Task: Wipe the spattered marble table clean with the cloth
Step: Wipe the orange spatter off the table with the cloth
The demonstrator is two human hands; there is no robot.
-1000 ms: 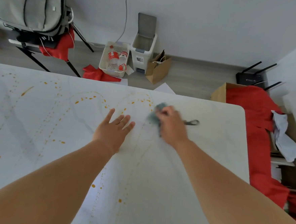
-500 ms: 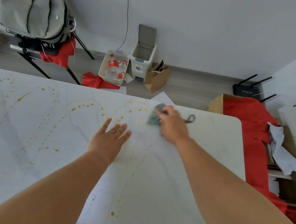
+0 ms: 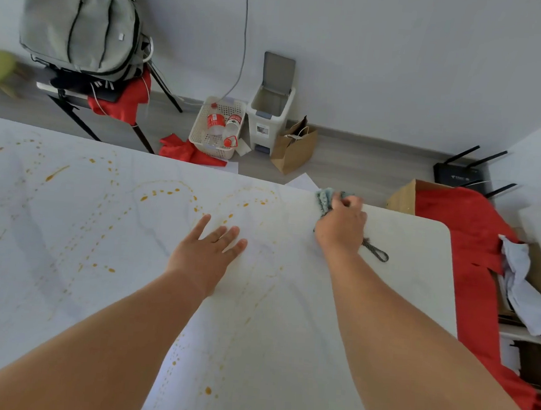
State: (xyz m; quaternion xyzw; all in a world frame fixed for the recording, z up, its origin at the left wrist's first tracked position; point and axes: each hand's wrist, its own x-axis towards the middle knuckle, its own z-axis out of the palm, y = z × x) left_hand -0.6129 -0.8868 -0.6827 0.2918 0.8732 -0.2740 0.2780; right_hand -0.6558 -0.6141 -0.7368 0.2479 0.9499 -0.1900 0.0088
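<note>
The white marble table (image 3: 401, 278) fills the lower view, marked with arcs and dots of orange-brown spatter (image 3: 161, 194) across its left and middle. My right hand (image 3: 341, 224) grips a grey-blue cloth (image 3: 323, 199) and presses it on the table near the far edge. A dark hanging loop of the cloth (image 3: 376, 251) trails out behind the hand. My left hand (image 3: 208, 248) lies flat on the table with fingers spread, left of the cloth.
Beyond the far edge stand a white pedal bin (image 3: 271, 108), a basket of bottles (image 3: 218, 127) and a paper bag (image 3: 294, 147). A grey backpack (image 3: 80, 25) sits on a stand at left. Red fabric (image 3: 471, 251) and a router (image 3: 460, 175) lie to the right.
My right hand has slid the cloth away from me and to the right, up to the table's far edge. My left hand stays flat in much the same place.
</note>
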